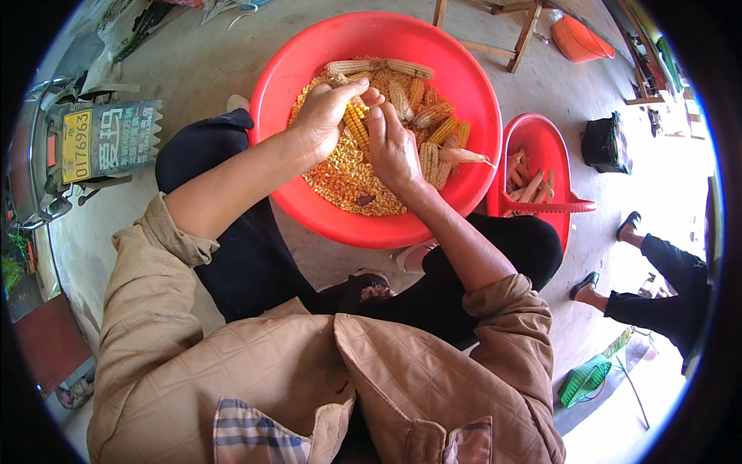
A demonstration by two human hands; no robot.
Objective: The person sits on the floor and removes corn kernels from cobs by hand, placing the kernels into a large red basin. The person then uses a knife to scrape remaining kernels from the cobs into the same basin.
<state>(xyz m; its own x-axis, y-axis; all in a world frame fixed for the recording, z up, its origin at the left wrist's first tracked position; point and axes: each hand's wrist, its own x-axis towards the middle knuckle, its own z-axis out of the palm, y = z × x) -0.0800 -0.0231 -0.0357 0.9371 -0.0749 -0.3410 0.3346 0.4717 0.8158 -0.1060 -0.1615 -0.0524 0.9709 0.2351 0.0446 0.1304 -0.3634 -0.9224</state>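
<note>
My left hand (pixel 324 116) is closed around the upper part of a yellow ear of corn (pixel 356 127), partly hidden by the fingers. Against its other side, my right hand (pixel 397 145) grips with bent fingers and thumb. Both hands are over a large red plastic basin (pixel 371 232) between my knees. Loose corn kernels (pixel 353 185) cover much of its bottom, with a small dark reddish piece (pixel 365 200) among them. Several ears of corn (pixel 446 130) are heaped on the right side of the basin, some partly stripped. Pale cobs (pixel 406 68) lie at the far side.
Right of the basin, a red handled basket (pixel 536 124) holds stripped cobs (pixel 530 182). Beyond are a black container (pixel 607 144), an orange-red bucket (pixel 579 40) and a wooden stand (pixel 524 35). Another person's legs (pixel 655 284) are at right; a scooter (pixel 35 156) stands left.
</note>
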